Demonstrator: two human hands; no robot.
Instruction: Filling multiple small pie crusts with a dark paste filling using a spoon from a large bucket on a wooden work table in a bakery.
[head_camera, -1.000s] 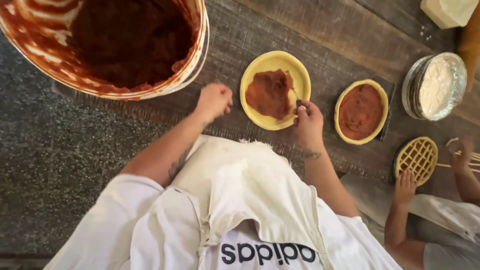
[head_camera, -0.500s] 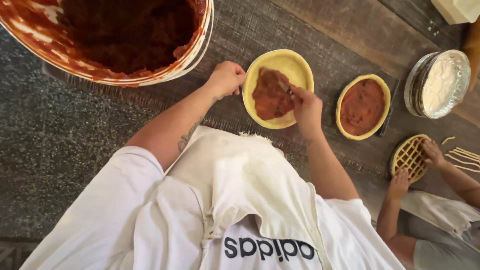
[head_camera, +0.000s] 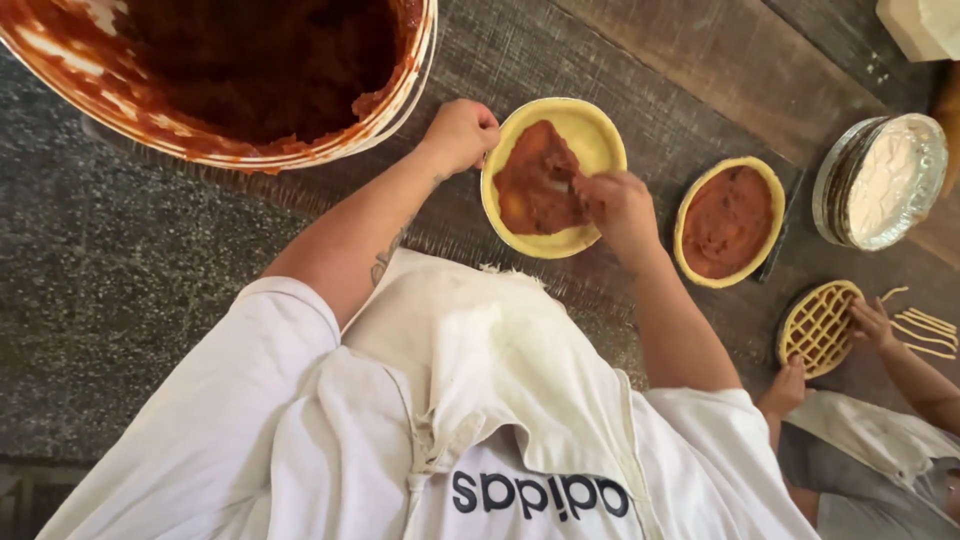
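Note:
A round pie shell of yellow dough lies on the dark wooden table, partly spread with red-brown filling. My left hand is closed on the shell's left rim. My right hand rests on the filling at the shell's lower right. Its fingers are pinched on a small pale tool that is mostly hidden. A large bowl smeared with the same red-brown filling stands at the upper left, just beyond my left hand.
To the right lies a second filled pie. Past it is a stack of foil tins. Another person's hands work on a lattice-topped pie beside loose dough strips. A pale block sits at the top right.
My left hand has moved from the table to the shell's rim. My right hand has shifted onto the filling, which is spread wider. The other person's hands have moved about the lattice pie.

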